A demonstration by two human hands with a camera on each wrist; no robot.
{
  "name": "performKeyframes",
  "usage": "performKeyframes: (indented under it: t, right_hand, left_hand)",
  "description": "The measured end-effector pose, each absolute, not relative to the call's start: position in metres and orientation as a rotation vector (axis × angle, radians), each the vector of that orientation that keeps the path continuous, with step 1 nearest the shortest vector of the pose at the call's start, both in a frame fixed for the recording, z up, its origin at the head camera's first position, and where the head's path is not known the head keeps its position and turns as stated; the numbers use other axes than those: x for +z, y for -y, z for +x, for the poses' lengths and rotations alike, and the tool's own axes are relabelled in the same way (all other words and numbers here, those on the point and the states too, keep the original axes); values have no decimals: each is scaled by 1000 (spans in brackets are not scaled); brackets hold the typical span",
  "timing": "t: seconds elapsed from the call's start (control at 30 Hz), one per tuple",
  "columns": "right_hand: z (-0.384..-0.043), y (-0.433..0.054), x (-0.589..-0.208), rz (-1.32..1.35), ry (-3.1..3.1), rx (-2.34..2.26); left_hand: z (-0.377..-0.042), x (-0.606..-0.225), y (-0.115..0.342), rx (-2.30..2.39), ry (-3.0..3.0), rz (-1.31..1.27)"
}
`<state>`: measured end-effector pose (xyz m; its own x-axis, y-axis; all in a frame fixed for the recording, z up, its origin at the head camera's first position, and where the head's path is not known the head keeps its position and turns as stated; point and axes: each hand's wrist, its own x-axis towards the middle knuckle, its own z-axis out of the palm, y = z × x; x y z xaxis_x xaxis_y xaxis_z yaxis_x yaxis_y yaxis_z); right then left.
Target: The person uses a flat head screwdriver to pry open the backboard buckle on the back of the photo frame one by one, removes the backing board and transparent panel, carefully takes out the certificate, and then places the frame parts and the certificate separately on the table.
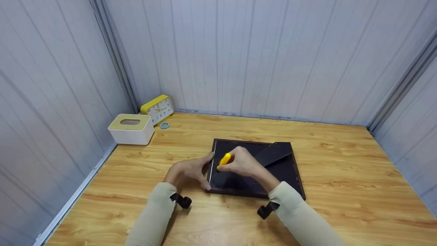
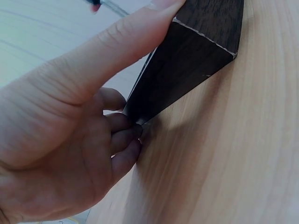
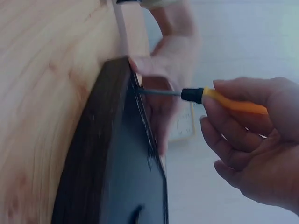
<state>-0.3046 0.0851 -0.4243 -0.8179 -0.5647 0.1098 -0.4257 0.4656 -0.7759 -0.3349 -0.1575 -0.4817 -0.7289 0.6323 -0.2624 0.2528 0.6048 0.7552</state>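
A dark picture frame (image 1: 245, 183) lies back side up on the wooden table, its flat stand leg (image 1: 278, 154) folded across the right half. My left hand (image 1: 194, 169) holds its left side, thumb at the near corner and fingers spread along the edge. In the left wrist view those fingers (image 2: 122, 128) bend against the outer side. My right hand (image 1: 243, 163) pinches the yellow handle of a screwdriver (image 3: 192, 95). Its thin metal shaft points down, with the tip at the inner edge of the frame's left border, close to my left thumb.
At the back left stand a white tissue box (image 1: 133, 136) with a wood-coloured lid and a yellow alarm clock (image 1: 162, 109). A small blue ring (image 1: 164, 125) lies beside them. Pale panel walls (image 1: 239, 61) bound the table at the back and both sides.
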Motion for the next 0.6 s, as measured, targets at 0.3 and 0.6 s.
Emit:
performKeyframes:
  t: [0.3,0.6]
  right_hand:
    - [-332,-138,-440,-557,-2483,-1529]
    - [-352,-155,-455,-397,-2503,-1580]
  left_hand:
    - [-334,-479,159,975,-2318,674]
    - [-335,-482,153,1058,-2292,626]
